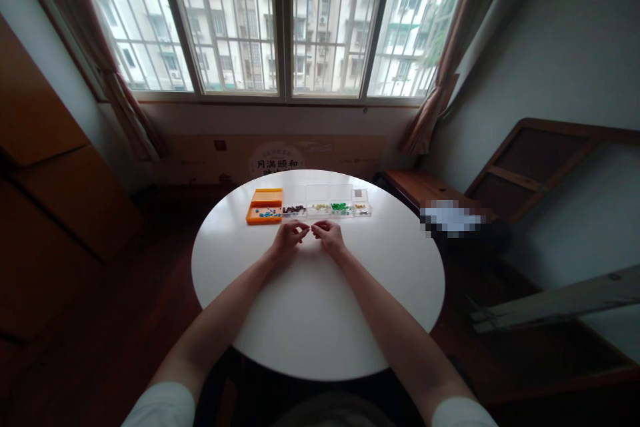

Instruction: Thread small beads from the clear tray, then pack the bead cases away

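Observation:
My left hand (291, 235) and my right hand (327, 235) meet almost fingertip to fingertip over the white round table (310, 307). Both are pinched closed; whatever is between the fingers is too small to make out. Just beyond my left hand lies an orange box (267, 196) with its lid up and small blue pieces (269, 213) inside. To its right runs a row of clear lidded boxes (320, 191). They hold dark brown pieces (293, 209), pale yellow pieces (321, 207), green pieces (340, 207) and a few orange-yellow pieces (361, 207).
A barred window (285, 27) with curtains is behind the table, above a long printed carton (200, 153). Wooden cabinets (50, 200) stand at the left. On the right are a wooden bench (415, 183), a leaning wooden frame (540, 160) and a plank (555, 300).

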`<control>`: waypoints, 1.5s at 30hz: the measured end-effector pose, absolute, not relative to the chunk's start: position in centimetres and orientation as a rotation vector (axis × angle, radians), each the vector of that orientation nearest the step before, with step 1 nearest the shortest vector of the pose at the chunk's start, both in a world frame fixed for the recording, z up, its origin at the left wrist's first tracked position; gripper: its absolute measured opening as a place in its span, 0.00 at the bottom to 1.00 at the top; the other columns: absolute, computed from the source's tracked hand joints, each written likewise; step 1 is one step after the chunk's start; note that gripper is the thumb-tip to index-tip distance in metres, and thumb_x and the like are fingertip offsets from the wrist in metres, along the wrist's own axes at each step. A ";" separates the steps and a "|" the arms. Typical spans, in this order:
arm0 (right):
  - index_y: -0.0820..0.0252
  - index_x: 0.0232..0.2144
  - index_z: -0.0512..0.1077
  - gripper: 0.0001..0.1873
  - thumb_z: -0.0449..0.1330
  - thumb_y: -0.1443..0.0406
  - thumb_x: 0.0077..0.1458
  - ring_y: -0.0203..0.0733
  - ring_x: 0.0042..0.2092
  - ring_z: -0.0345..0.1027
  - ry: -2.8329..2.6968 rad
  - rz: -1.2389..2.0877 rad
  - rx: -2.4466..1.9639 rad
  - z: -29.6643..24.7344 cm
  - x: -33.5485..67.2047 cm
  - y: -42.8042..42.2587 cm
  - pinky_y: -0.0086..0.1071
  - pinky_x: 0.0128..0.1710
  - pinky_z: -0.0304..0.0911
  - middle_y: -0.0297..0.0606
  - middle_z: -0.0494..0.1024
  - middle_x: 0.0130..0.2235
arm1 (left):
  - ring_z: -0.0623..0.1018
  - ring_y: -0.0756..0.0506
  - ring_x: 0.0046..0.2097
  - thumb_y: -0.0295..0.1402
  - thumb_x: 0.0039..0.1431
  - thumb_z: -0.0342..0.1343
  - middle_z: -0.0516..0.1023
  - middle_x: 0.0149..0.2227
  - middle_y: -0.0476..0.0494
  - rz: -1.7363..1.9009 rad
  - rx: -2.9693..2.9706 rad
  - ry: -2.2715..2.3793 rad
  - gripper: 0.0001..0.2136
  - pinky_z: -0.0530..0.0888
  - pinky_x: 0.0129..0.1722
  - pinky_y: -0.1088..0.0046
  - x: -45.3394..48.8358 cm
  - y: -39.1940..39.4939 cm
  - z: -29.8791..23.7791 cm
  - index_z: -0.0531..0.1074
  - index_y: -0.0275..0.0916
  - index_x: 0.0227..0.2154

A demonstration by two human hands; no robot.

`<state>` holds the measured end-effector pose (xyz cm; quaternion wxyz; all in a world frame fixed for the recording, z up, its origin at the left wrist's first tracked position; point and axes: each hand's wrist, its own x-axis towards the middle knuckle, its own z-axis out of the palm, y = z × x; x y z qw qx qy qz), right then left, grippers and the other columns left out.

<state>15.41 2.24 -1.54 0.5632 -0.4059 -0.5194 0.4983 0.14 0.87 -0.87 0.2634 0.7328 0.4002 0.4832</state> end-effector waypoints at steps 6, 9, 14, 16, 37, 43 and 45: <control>0.64 0.23 0.71 0.17 0.65 0.57 0.33 0.35 0.22 0.64 -1.308 1.141 -0.930 -1.5 15.3 2.0 0.30 0.23 0.61 0.35 0.72 0.19 | 0.71 0.56 0.19 0.39 0.50 0.55 0.73 0.29 0.44 1.299 1.987 1.064 0.13 0.67 0.15 0.84 0.1 0.8 -0.9 0.75 0.33 0.31; 0.63 0.23 0.71 0.17 0.65 0.56 0.32 0.36 0.22 0.65 -1.323 1.143 -0.927 -1.5 15.3 1.9 0.30 0.22 0.61 0.36 0.73 0.20 | 0.71 0.56 0.19 0.39 0.50 0.55 0.73 0.30 0.44 1.306 1.979 1.068 0.13 0.67 0.15 0.83 0.0 0.8 -0.9 0.74 0.33 0.32; 0.63 0.22 0.71 0.16 0.65 0.57 0.33 0.35 0.23 0.65 -1.333 1.133 -0.929 -1.0 15.3 1.5 0.29 0.21 0.60 0.36 0.72 0.20 | 0.71 0.56 0.20 0.38 0.51 0.55 0.73 0.31 0.44 1.268 2.000 1.078 0.13 0.67 0.15 0.84 -0.1 0.8 -0.8 0.75 0.33 0.32; 0.63 0.23 0.71 0.16 0.65 0.57 0.33 0.35 0.23 0.65 -1.343 1.131 -0.928 -0.8 15.2 1.3 0.28 0.21 0.60 0.36 0.73 0.20 | 0.72 0.56 0.20 0.38 0.50 0.55 0.73 0.30 0.44 1.259 2.000 1.081 0.12 0.68 0.15 0.84 -0.1 0.8 -0.8 0.74 0.34 0.32; 0.64 0.24 0.72 0.13 0.61 0.58 0.39 0.32 0.21 0.62 -1.413 1.132 -0.953 -1.5 15.3 1.8 0.25 0.19 0.56 0.36 0.74 0.21 | 0.70 0.56 0.19 0.39 0.51 0.54 0.71 0.28 0.46 1.311 2.048 1.101 0.12 0.68 0.17 0.83 -0.1 0.7 -0.5 0.73 0.33 0.28; 0.63 0.25 0.72 0.13 0.61 0.59 0.38 0.32 0.22 0.62 -1.409 1.144 -0.949 -1.5 15.3 1.8 0.25 0.19 0.56 0.35 0.73 0.22 | 0.71 0.56 0.20 0.40 0.52 0.54 0.72 0.29 0.45 1.322 2.051 1.110 0.13 0.68 0.17 0.83 -0.1 0.8 -0.6 0.74 0.34 0.28; 0.63 0.24 0.72 0.12 0.61 0.59 0.38 0.31 0.21 0.62 -1.398 1.145 -0.949 -1.4 15.3 1.7 0.25 0.19 0.56 0.35 0.73 0.21 | 0.71 0.56 0.19 0.40 0.51 0.54 0.72 0.29 0.45 1.327 2.050 1.109 0.13 0.68 0.17 0.83 -0.2 0.8 -0.7 0.74 0.34 0.29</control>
